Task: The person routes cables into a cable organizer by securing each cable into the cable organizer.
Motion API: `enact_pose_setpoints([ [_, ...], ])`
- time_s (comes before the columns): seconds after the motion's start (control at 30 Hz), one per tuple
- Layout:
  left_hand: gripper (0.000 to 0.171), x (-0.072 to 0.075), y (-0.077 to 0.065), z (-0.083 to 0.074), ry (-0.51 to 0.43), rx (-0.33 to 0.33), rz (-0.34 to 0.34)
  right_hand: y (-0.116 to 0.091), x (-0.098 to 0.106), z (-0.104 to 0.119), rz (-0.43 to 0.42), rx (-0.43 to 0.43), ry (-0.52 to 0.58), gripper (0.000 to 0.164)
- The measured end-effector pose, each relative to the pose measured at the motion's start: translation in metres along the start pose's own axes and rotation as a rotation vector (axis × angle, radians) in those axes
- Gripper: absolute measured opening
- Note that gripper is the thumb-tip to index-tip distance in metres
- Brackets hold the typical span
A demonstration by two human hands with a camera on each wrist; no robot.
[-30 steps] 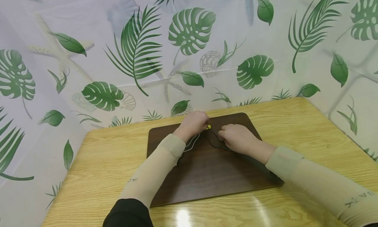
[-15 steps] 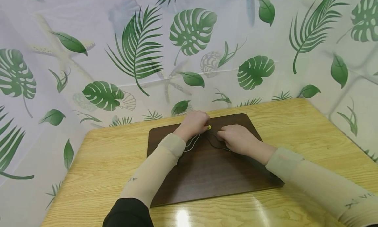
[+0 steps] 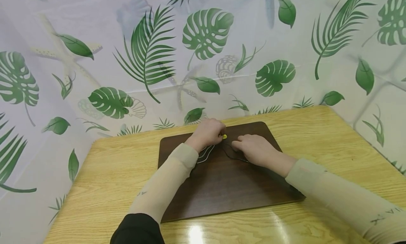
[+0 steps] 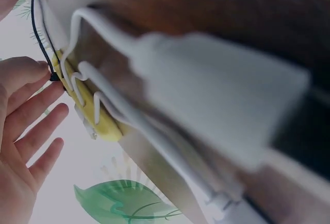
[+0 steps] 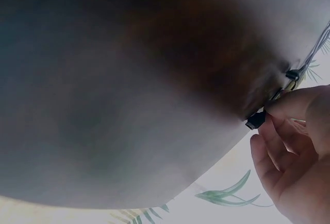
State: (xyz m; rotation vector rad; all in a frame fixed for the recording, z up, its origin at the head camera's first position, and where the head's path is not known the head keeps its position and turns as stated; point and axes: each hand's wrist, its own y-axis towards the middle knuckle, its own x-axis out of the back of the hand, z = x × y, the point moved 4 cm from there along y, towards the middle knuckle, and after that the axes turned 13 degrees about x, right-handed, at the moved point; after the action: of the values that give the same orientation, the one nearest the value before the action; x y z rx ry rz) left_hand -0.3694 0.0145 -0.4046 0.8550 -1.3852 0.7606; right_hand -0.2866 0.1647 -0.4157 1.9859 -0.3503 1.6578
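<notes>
In the head view my left hand point(image 3: 207, 132) is over the far part of a dark board, with a yellow cable holder point(image 3: 224, 136) showing at its fingertips. Up close in the left wrist view, white cables point(image 4: 111, 38) run through the slots of that holder point(image 4: 105, 126). Thumb and forefinger of the left hand point(image 4: 28, 116) pinch a black cable point(image 4: 35, 23) at a small black piece on the holder's edge. My right hand point(image 3: 257, 148) is to the right. Its thumb and forefinger pinch the cable's black plug point(image 5: 255, 120), whose end sticks out past them.
The dark brown board point(image 3: 228, 191) lies on a light wooden table point(image 3: 123, 180). Behind stands a leaf-printed cloth point(image 3: 238, 32). A large white plug point(image 4: 221, 90), blurred, hangs near the left wrist camera. Black cable point(image 3: 233, 157) loops between the hands.
My right hand has shifted slightly left toward the left hand. The yellow holder has turned a little at the left fingertips.
</notes>
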Motion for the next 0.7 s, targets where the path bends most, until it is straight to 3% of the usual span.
enact_pose_setpoints([
  [0.2, 0.01, -0.0018, -0.0004, 0.0007, 0.0, 0.004, -0.025, -0.0018, -0.0013, 0.0003, 0.014, -0.016, 0.008, 0.016],
  [0.7, 0.008, 0.0017, 0.0007, -0.0013, -0.06, 0.077, 0.011, -0.0043, -0.0005, -0.0052, 0.05, -0.085, 0.047, 0.022],
])
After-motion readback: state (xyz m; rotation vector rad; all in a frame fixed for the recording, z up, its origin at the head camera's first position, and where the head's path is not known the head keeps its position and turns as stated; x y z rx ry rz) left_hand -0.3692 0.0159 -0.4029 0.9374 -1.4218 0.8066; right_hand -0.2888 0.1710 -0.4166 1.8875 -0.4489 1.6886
